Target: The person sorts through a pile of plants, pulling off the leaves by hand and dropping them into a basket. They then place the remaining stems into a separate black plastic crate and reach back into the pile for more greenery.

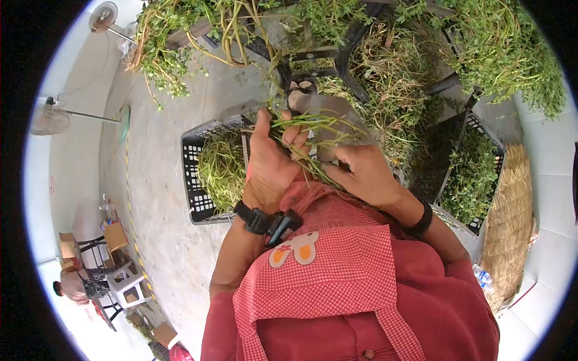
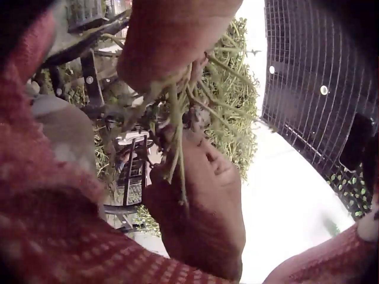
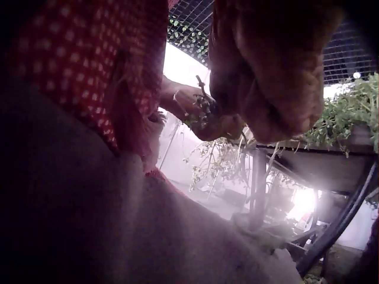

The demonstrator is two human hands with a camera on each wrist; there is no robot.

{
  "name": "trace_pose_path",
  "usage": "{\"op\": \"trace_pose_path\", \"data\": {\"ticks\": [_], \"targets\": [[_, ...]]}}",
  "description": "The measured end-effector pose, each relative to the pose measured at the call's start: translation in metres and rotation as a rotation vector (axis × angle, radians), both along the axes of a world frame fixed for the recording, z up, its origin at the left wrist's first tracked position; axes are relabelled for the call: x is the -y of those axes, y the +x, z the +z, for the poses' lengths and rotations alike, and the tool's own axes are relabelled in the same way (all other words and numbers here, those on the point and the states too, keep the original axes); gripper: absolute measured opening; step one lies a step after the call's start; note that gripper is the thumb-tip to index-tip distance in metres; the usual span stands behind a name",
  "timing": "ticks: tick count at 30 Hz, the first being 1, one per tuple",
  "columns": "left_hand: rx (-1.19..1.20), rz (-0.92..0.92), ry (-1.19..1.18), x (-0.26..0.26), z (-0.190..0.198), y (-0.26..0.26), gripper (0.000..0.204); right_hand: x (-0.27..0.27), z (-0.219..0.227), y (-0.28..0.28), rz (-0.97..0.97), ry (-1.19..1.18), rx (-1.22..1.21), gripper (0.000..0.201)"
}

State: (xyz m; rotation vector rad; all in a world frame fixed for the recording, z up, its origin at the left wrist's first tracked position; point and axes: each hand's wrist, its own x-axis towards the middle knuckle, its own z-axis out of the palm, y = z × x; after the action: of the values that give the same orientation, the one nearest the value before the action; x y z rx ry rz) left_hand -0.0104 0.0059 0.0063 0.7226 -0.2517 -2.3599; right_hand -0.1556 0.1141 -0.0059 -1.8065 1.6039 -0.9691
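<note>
My left hand (image 1: 271, 159) grips a small bunch of thin green stems (image 1: 319, 120), palm turned up, with stems fanning out to the right past the fingers. Close beside it on the right, my right hand (image 1: 367, 171) has its fingers curled and pinches the lower ends of the stems between thumb and fingers. In the left wrist view the stems (image 2: 177, 136) spread between the two hands, the right hand (image 2: 201, 213) below. The right wrist view is dark; the curled right hand (image 3: 272, 71) fills its upper part.
A black crate (image 1: 191, 159) on the floor at left holds cut stems (image 1: 220, 171). Another crate (image 1: 500, 161) at right holds leafy greens (image 1: 469, 186). Leafy plants (image 1: 506, 48) hang over the table ahead, with a large heap (image 1: 391, 90) beneath. A straw mat (image 1: 509, 222) stands at far right.
</note>
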Motion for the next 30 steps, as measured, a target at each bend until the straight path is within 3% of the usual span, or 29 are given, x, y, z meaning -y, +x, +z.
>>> {"op": "trace_pose_path", "data": {"ticks": [3,5,6,8,10,11,12,13,14,17,19,22,25,29,30], "targets": [[-0.106,-0.076,-0.01,0.0,-0.008,-0.002,0.043,0.001,0.003,0.003,-0.145,0.122,-0.097,0.024],[-0.201,-0.134,-0.031,0.001,-0.01,-0.001,0.046,0.006,-0.009,0.004,-0.279,-0.065,0.156,0.025],[-0.157,-0.096,-0.01,0.001,-0.006,0.001,0.047,0.008,-0.014,-0.003,-0.278,-0.069,0.155,0.025],[-0.112,-0.058,0.011,0.004,-0.003,0.005,0.047,0.005,-0.026,-0.034,-0.465,0.055,0.172,0.025],[-0.156,-0.091,-0.031,0.007,-0.002,0.013,0.047,-0.005,-0.039,-0.08,-0.729,-0.004,0.221,0.024],[-0.156,-0.083,-0.03,0.005,0.0,0.013,0.047,-0.018,-0.067,-0.12,-0.837,-0.041,0.318,0.027],[-0.046,-0.039,-0.026,0.003,0.003,0.01,0.046,-0.037,-0.065,-0.158,-0.97,0.152,0.003,0.03],[0.061,0.005,-0.022,0.003,0.004,0.008,0.046,-0.041,-0.09,-0.179,-0.939,0.029,-0.283,0.036],[0.056,0.012,-0.022,0.004,0.001,0.006,0.046,-0.084,-0.088,-0.244,-1.197,0.206,-0.372,0.045],[-0.068,-0.073,-0.03,0.004,-0.005,0.001,0.049,-0.169,-0.111,-0.326,-1.177,0.116,-1.017,0.052],[0.032,-0.067,-0.064,0.002,-0.001,-0.005,0.052,-0.174,-0.101,-0.328,-1.25,0.069,-1.151,0.049],[0.013,-0.109,-0.047,0.001,-0.007,-0.011,0.053,-0.142,-0.08,-0.305,-1.03,0.053,-0.406,0.036],[0.053,-0.103,-0.034,0.0,-0.005,-0.013,0.053,-0.073,-0.068,-0.224,-0.903,0.02,0.451,0.028],[0.092,-0.082,-0.026,0.0,-0.004,-0.009,0.052,-0.028,-0.022,-0.126,-0.628,0.084,-0.021,0.021],[0.058,-0.089,-0.021,0.002,-0.008,-0.007,0.052,-0.026,-0.024,-0.114,-0.628,0.087,-0.024,0.021]]}}
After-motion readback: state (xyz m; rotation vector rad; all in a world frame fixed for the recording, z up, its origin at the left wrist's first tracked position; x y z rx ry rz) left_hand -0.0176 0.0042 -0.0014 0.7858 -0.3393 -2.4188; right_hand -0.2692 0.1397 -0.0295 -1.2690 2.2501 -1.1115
